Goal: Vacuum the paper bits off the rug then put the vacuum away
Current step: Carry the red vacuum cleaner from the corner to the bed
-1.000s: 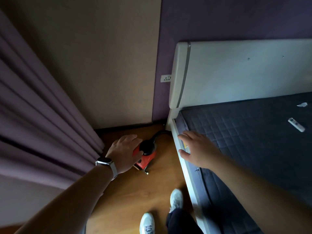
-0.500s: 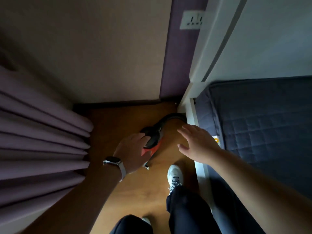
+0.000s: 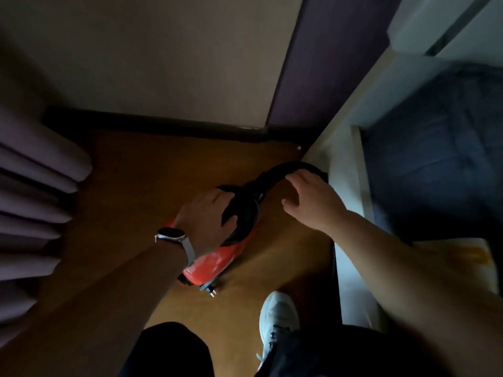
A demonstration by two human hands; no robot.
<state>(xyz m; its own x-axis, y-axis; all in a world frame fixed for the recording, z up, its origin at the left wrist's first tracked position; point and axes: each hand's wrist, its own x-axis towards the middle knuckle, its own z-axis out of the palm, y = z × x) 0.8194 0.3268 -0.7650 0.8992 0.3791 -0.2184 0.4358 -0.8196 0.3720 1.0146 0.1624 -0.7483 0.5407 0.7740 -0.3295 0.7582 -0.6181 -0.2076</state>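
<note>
A small red vacuum (image 3: 217, 263) with a black top stands on the wooden floor between the curtain and the bed. My left hand (image 3: 208, 217), with a watch on its wrist, grips the black top of the vacuum. A black hose (image 3: 275, 174) curves from the top toward the bed frame. My right hand (image 3: 310, 200) rests on the hose with its fingers spread over it. The plug (image 3: 208, 290) pokes out at the vacuum's lower end. No rug or paper bits are in view.
Purple curtain folds (image 3: 35, 191) hang at the left. A white bed frame (image 3: 345, 213) with a dark quilted mattress (image 3: 435, 159) fills the right. A beige wall with a dark skirting board (image 3: 152, 122) closes the corner. My white shoe (image 3: 279, 314) stands below the vacuum.
I have bent lower toward the corner. My right hand moved from the bed edge down onto the hose. My left hand stays on the vacuum's top.
</note>
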